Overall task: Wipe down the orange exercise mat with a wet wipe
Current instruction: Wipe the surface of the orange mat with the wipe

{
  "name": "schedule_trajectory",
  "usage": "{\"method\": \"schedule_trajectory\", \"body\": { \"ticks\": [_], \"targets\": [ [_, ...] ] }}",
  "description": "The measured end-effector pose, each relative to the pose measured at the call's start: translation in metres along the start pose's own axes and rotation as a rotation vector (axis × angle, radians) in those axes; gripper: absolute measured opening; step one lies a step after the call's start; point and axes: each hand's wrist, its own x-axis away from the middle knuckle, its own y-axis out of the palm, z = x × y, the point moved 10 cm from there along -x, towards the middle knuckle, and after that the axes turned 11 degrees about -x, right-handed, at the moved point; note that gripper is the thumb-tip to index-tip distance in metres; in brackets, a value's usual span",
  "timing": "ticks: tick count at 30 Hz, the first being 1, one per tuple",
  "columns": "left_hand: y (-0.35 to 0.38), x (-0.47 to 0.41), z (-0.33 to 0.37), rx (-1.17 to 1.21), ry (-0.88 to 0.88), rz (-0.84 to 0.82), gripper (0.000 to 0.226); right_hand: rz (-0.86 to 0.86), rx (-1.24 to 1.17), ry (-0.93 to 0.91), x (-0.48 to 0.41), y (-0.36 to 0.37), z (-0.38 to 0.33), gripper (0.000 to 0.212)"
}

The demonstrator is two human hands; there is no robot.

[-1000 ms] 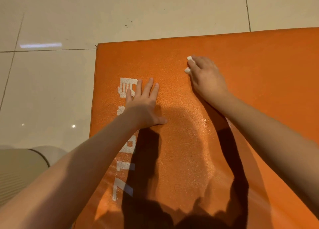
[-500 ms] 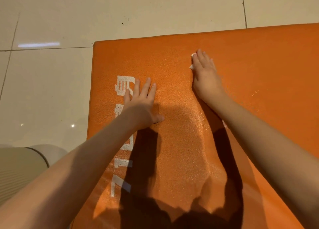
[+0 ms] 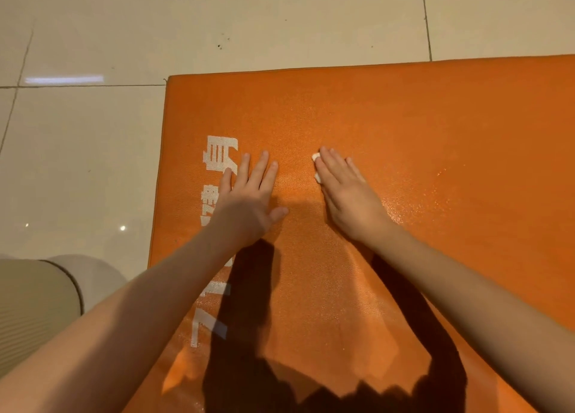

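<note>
The orange exercise mat (image 3: 404,117) lies flat on a tiled floor, with white printed characters along its left side. My left hand (image 3: 249,201) rests flat on the mat, fingers straight, partly over the print. Just to its right, my right hand (image 3: 348,194) presses a white wet wipe (image 3: 316,163) onto the mat with straight fingers. Only small white bits of the wipe show at the left edge of my fingers. The mat surface right of that hand glistens with wet specks.
Beige floor tiles (image 3: 93,163) surround the mat on the left and far side. A rolled beige mat (image 3: 34,307) lies at the lower left beside the orange mat. Dark shadows of my arms fall across the near part of the mat.
My right hand has slid the wipe toward me and to the left, closer to my left hand. The left hand stays in place on the print.
</note>
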Motion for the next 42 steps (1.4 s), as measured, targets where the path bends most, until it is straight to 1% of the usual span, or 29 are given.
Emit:
{"method": "schedule_trajectory", "body": {
  "ticks": [1, 2, 5, 6, 7, 9, 11, 13, 15, 17, 18, 20, 22, 23, 24, 26, 27, 28, 31, 32, 33, 35, 37, 38, 40, 42],
  "targets": [
    [0.000, -0.001, 0.000, 0.001, -0.001, -0.009, 0.085, -0.009, 0.019, -0.021, 0.001, -0.005, 0.005, 0.053],
    [0.000, -0.001, 0.000, 0.003, -0.003, -0.025, 0.085, 0.010, 0.029, 0.001, -0.003, -0.011, 0.014, 0.054],
    [-0.001, -0.001, 0.001, -0.010, -0.020, -0.063, 0.083, 0.127, 0.011, 0.182, -0.010, -0.025, 0.035, 0.055],
    [-0.001, 0.000, 0.002, -0.015, -0.029, -0.064, 0.081, 0.150, 0.007, 0.195, -0.007, -0.020, 0.028, 0.057],
    [0.000, 0.001, 0.004, -0.020, -0.036, -0.065, 0.080, 0.147, 0.001, 0.176, -0.001, -0.012, 0.018, 0.058],
    [0.002, 0.004, 0.006, -0.033, -0.045, -0.068, 0.077, 0.080, -0.013, 0.083, 0.016, 0.007, 0.001, 0.060],
    [0.002, 0.004, 0.007, -0.045, -0.049, -0.068, 0.076, 0.020, -0.012, 0.010, 0.027, 0.011, 0.000, 0.061],
    [0.001, 0.004, 0.007, -0.056, -0.054, -0.063, 0.075, 0.042, 0.000, 0.022, 0.024, 0.003, 0.011, 0.063],
    [0.002, 0.007, 0.009, -0.042, -0.049, -0.057, 0.076, 0.116, -0.019, 0.125, 0.020, -0.005, 0.020, 0.062],
    [0.007, 0.015, 0.014, -0.017, -0.038, -0.042, 0.078, 0.180, -0.063, 0.214, 0.025, -0.005, 0.012, 0.064],
    [0.010, 0.019, 0.016, -0.022, -0.033, -0.031, 0.079, 0.171, -0.082, 0.210, 0.031, 0.002, 0.003, 0.064],
    [0.015, 0.025, 0.018, -0.053, -0.028, -0.013, 0.078, 0.078, -0.083, 0.123, 0.043, 0.018, -0.014, 0.061],
    [0.017, 0.026, 0.017, -0.066, -0.029, -0.009, 0.078, 0.016, -0.038, 0.045, 0.049, 0.018, -0.012, 0.059],
    [0.016, 0.026, 0.017, -0.062, -0.028, -0.016, 0.078, 0.028, -0.013, 0.047, 0.048, 0.012, -0.003, 0.059],
    [0.015, 0.026, 0.018, -0.058, -0.026, -0.025, 0.078, 0.069, 0.003, 0.083, 0.047, 0.003, 0.009, 0.059],
    [0.014, 0.028, 0.019, -0.053, -0.028, -0.041, 0.077, 0.151, 0.001, 0.212, 0.048, -0.012, 0.026, 0.059],
    [0.014, 0.030, 0.021, -0.055, -0.032, -0.045, 0.077, 0.155, -0.012, 0.240, 0.051, -0.011, 0.022, 0.059],
    [0.014, 0.033, 0.022, -0.058, -0.034, -0.046, 0.077, 0.120, -0.027, 0.224, 0.055, -0.004, 0.014, 0.060],
    [0.018, 0.039, 0.025, -0.076, -0.043, -0.049, 0.077, -0.084, -0.019, 0.023, 0.075, 0.019, -0.018, 0.056],
    [0.019, 0.040, 0.025, -0.080, -0.046, -0.050, 0.077, -0.109, 0.001, -0.012, 0.079, 0.019, -0.016, 0.055],
    [0.020, 0.042, 0.026, -0.082, -0.048, -0.052, 0.077, -0.089, 0.021, -0.012, 0.079, 0.014, -0.008, 0.053],
    [0.023, 0.046, 0.027, -0.077, -0.046, -0.058, 0.077, 0.008, 0.033, 0.077, 0.077, 0.001, 0.011, 0.053],
    [0.025, 0.053, 0.030, -0.062, -0.040, -0.055, 0.077, 0.053, 0.008, 0.154, 0.078, 0.003, 0.011, 0.055],
    [0.026, 0.057, 0.031, -0.058, -0.038, -0.054, 0.076, 0.051, -0.011, 0.148, 0.081, 0.010, 0.004, 0.056],
    [0.029, 0.065, 0.034, -0.058, -0.037, -0.065, 0.075, -0.005, -0.023, 0.078, 0.093, 0.024, -0.014, 0.052],
    [0.032, 0.073, 0.037, -0.056, -0.037, -0.075, 0.074, -0.046, 0.034, -0.004, 0.103, 0.027, -0.019, 0.049]
  ]
}}
